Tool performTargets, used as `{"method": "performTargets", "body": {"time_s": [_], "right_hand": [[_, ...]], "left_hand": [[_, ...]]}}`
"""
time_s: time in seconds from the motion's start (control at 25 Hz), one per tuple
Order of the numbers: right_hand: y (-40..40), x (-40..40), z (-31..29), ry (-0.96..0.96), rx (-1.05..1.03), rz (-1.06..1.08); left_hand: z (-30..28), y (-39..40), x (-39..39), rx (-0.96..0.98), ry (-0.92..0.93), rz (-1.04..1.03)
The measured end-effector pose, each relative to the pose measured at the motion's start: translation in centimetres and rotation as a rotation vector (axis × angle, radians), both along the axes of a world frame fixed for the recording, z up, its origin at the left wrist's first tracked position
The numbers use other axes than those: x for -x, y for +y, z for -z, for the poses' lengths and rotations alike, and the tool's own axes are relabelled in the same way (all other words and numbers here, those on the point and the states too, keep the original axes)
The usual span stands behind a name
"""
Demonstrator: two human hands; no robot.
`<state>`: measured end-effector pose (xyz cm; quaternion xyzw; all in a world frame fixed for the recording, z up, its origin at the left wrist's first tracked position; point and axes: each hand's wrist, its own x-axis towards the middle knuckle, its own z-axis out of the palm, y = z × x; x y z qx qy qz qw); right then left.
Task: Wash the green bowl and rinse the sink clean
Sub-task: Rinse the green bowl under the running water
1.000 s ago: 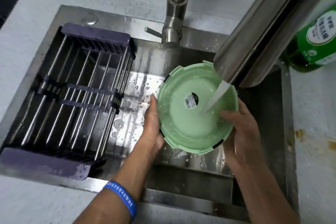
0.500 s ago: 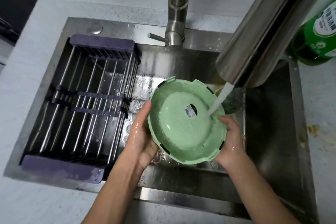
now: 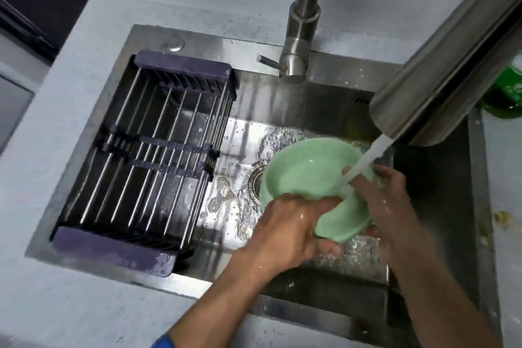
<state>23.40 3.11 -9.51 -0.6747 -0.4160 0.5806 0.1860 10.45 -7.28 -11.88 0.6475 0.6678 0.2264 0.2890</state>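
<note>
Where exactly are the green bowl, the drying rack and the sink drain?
green bowl [image 3: 308,167]: head view, on its smooth inside surface.
drying rack [image 3: 147,150]: head view, on the dark crossbar over the metal rods.
sink drain [image 3: 255,182]: head view, on its visible metal ring left of the bowl.

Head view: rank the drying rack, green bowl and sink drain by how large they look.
1. Drying rack, spanning the sink's left half.
2. Green bowl, partly hidden behind both hands.
3. Sink drain, mostly hidden behind the bowl, so its full size is unsure.

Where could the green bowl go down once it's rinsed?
The drying rack on the sink's left holds nothing. Wet sink floor between rack and drain is bare. Crowded at right: both hands, green bowl, water stream.
</note>
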Motion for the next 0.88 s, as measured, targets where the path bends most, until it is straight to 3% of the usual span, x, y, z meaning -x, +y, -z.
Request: {"method": "performTargets", "body": {"time_s": [0.08, 0.16, 0.24, 0.36, 0.44, 0.52, 0.56, 0.64, 0.76, 0.88], "right_hand": [[-0.7, -0.1, 0.4, -0.037, -0.117, 0.127], [-1.6, 0.0, 0.3, 0.018, -0.208, 0.195], [-2.4, -0.2, 0.1, 0.009, -0.308, 0.183], [-2.7, -0.8, -0.2, -0.056, -0.448, 0.163], [-2.5, -1.6, 0.3, 0.006, -0.463, 0.175], [-2.1, -2.2, 1.0, 0.101, -0.397, 0.172], [-2.0, -2.4, 1.4, 0.156, -0.348, 0.184], [-1.7, -2.3, 2.4, 0.288, -0.227, 0.249], [-1.4, -1.7, 3.3, 0.448, 0.016, 0.338], [-1.1, -0.1, 3.1, 0.600, 0.173, 0.285]], "left_hand": [[1.5, -0.3, 0.0, -0.103, 0.106, 0.084], [2.6, -0.5, 0.4, -0.012, 0.216, -0.011], [2.8, -0.9, -0.1, 0.128, 0.213, -0.059], [2.5, -1.7, -1.2, -0.011, -0.190, -0.188], [2.6, -1.3, -0.5, -0.090, -0.442, -0.591], [1.8, -0.3, 0.5, 0.207, -0.882, -0.917], [1.8, -0.2, 1.1, 0.351, -1.136, -0.943], [1.1, 0.1, 2.3, 0.440, -1.354, -0.926], [-1.6, -0.6, 3.6, 0.280, -1.373, -0.856], [-4.4, -1.5, 4.1, 0.081, -1.096, -0.834]]}}
